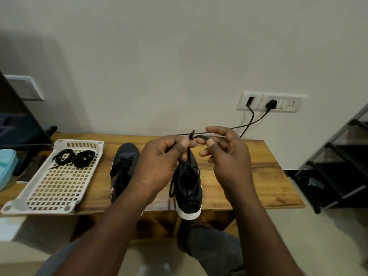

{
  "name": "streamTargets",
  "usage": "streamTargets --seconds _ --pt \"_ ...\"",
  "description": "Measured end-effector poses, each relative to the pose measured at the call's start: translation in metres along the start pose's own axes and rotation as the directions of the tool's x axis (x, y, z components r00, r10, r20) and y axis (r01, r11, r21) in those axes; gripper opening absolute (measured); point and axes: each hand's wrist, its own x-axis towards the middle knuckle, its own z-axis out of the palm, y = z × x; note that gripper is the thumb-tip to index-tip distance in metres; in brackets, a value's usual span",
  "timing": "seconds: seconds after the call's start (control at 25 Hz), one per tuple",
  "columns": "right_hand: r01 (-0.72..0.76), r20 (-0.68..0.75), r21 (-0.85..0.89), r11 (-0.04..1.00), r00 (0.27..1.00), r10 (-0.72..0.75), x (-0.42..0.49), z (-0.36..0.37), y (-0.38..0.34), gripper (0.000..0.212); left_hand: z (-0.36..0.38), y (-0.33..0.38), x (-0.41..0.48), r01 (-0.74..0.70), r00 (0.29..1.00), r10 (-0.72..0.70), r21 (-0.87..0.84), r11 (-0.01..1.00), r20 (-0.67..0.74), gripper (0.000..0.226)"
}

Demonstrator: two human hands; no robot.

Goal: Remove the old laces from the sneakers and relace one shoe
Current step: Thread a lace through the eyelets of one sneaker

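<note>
Two black sneakers stand on the wooden bench (249,176). The right sneaker (188,188) has a white sole and its heel hangs over the front edge. The left sneaker (124,168) lies beside it, partly hidden by my left forearm. Above the right sneaker, my left hand (161,158) pinches one strand of its black lace (189,152). My right hand (225,154) pinches a loop of the same lace between thumb and forefinger. A loose loop of lace hangs down the shoe's left side.
A white perforated tray (53,188) at the bench's left end holds two coiled black laces (73,157). A wall socket (270,102) with two black cables is behind the bench. A dark metal rack (338,160) stands to the right, a light blue box (7,166) at far left.
</note>
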Motion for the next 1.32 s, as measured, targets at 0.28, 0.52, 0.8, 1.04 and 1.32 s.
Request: streamTargets --seconds 0.28,0.52,0.8,1.04,1.32 --pt "-0.044 0.021 0.009 0.999 0.999 0.044 0.007 -0.008 0.024 0.008 0.006 -0.022 0.014 0.061 0.997 -0.065 0.131 0.990 0.030 0.011" --pt "-0.032 0.139 0.003 0.999 0.990 0.032 0.010 -0.011 0.029 0.014 0.001 -0.032 0.024 -0.017 0.994 -0.017 0.298 0.954 0.111 0.027" --pt "0.083 0.146 -0.108 0.991 0.987 -0.067 0.008 -0.002 0.039 0.030 0.004 -0.037 0.030 0.118 0.993 -0.119 0.059 0.991 0.024 0.007" --pt "0.085 0.210 -0.086 0.993 0.975 -0.065 0.005 0.000 0.053 0.023 -0.004 -0.035 0.030 0.240 0.968 -0.229 -0.105 0.965 0.106 0.021" --pt "-0.038 0.206 0.056 0.998 0.978 0.025 0.004 0.000 0.053 0.006 -0.011 -0.035 0.033 0.251 0.959 -0.230 -0.121 0.960 0.167 0.022"
